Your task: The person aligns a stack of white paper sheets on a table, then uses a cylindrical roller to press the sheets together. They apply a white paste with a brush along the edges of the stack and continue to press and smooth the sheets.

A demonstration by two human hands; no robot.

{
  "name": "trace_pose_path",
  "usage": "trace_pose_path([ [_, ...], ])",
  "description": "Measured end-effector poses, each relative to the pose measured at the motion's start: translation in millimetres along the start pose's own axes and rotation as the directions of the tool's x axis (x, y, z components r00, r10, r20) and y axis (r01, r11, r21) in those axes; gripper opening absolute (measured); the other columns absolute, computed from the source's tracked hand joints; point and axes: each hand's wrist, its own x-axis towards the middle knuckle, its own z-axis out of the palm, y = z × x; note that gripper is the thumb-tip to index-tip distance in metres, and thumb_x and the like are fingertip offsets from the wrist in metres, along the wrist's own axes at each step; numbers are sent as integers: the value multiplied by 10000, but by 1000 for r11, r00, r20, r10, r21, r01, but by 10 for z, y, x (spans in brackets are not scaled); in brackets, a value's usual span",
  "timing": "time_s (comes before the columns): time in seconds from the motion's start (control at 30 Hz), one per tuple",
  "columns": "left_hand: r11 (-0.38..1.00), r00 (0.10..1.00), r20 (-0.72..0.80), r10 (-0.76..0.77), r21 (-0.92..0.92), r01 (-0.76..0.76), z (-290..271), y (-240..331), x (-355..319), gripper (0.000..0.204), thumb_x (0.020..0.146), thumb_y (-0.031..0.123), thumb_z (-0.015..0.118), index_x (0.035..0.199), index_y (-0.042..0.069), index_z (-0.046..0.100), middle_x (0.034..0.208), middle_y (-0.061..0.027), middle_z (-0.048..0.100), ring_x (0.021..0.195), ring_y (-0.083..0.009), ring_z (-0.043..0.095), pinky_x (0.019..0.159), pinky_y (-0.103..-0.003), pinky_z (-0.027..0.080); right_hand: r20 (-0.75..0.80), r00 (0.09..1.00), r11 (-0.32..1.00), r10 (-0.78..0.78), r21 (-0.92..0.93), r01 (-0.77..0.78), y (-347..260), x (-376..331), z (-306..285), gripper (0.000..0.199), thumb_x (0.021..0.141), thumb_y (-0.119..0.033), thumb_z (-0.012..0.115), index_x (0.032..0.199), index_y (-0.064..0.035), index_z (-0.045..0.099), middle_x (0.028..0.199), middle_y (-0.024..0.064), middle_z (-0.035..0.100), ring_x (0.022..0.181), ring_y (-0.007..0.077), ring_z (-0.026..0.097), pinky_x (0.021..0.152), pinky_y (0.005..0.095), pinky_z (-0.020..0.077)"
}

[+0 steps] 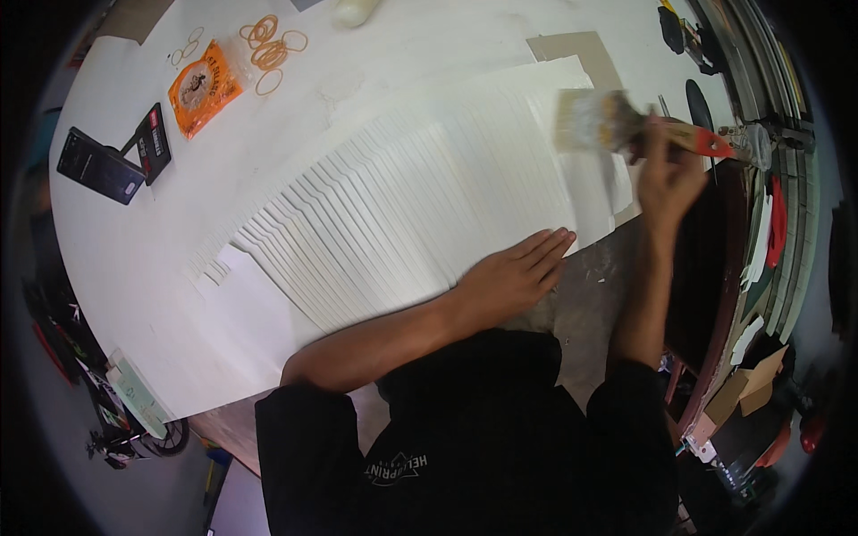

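Overlapping white paper sheets [384,196] lie fanned out in a long row of narrow steps across the white table [134,268]. On their near edge, toward the right end, my left hand [518,275] rests flat, fingers stretched out and side by side. My right hand [668,179] grips the handle of a wide, pale-bristled paintbrush [612,123]. Its bristles, blurred by motion, are over the right end of the sheets; whether they touch the paper I cannot tell. Under that end a piece of grey-brown cardboard [568,46] sticks out.
Rubber bands [268,46] and an orange packet [204,89] lie at the back left. A phone [100,166] leans on a dark stand [152,143] at the left. A whitish container [354,11] is at the far edge. An open cardboard box [742,389] is below right.
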Motion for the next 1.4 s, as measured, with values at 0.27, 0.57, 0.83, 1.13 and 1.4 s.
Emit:
trace_pose_path([
  [0.27, 971, 998, 31, -54, -231, 60, 102, 57, -9, 479, 913, 142, 601, 1364, -17, 621, 1605, -231, 447, 1550, -326, 355, 1300, -439, 244, 9, 998, 991, -62, 120, 61, -288, -409, 337, 195, 1029, -135, 691, 949, 43, 689, 770, 74, 681, 640, 109, 638, 541, 242, 481],
  [0.57, 999, 1000, -3, -13, -49, 12, 3, 31, -12, 503, 919, 137, 599, 1396, -21, 599, 1622, -246, 413, 1552, -326, 350, 1308, -427, 236, -216, 972, 907, -89, 387, 169, -457, 15, -303, 165, 1013, -85, 682, 1045, 74, 648, 943, 202, 733, 574, 142, 612, 499, 275, 494],
  [0.83, 554, 937, -26, -348, -812, 183, 103, 45, -64, 447, 903, 223, 657, 1230, -82, 636, 1295, -222, 670, 1243, -349, 648, 1091, -439, 506, 209, 873, 898, -441, 86, 432, -771, -1073, 353, 269, 907, -5, 786, 991, 50, 536, 1033, 241, 708, 763, 250, 761, 649, 308, 640],
  [1.13, 694, 965, 72, -251, -682, 231, 156, 84, -103, 256, 816, 79, 682, 1053, -17, 692, 1117, -168, 712, 1164, -304, 677, 989, -380, 550, 172, 866, 875, -469, -47, 483, -715, -1024, 639, 235, 875, -12, 820, 864, 4, 586, 878, 184, 729, 734, 249, 762, 658, 334, 622],
  [1.4, 900, 981, -111, -158, -426, 96, 58, 91, -42, 417, 772, 88, 678, 1163, -54, 702, 1251, -181, 694, 1300, -322, 621, 1183, -385, 457, 94, 847, 844, -523, -82, 530, -523, -767, 511, 179, 895, 10, 791, 846, 15, 618, 824, 144, 712, 650, 189, 709, 557, 289, 572],
])
